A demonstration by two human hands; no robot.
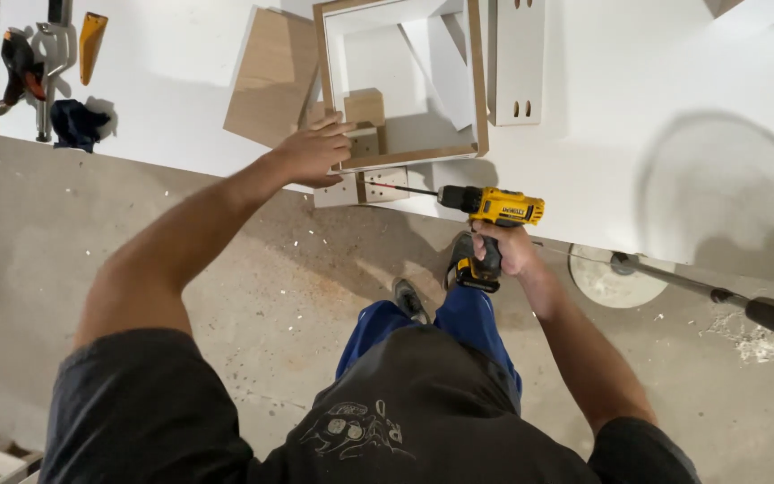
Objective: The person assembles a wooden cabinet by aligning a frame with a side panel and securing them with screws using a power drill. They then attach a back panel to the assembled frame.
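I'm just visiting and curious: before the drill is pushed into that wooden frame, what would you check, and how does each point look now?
1. Right hand grips the yellow drill: ok.
2. Bit points at the frame's edge: ok.
3. Left hand steadies the wooden frame: ok.
4. Left fingers out of the bit's line: ok, but close.
5. Frame clamped to the white bench: cannot tell.

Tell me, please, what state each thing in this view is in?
Left hand: flat on the box frame, pressing.
Right hand: gripping the yellow drill.
Yellow drill: horizontal, bit at the frame's edge.
Box frame: lying open on the white bench.
Clamps: lying unused.
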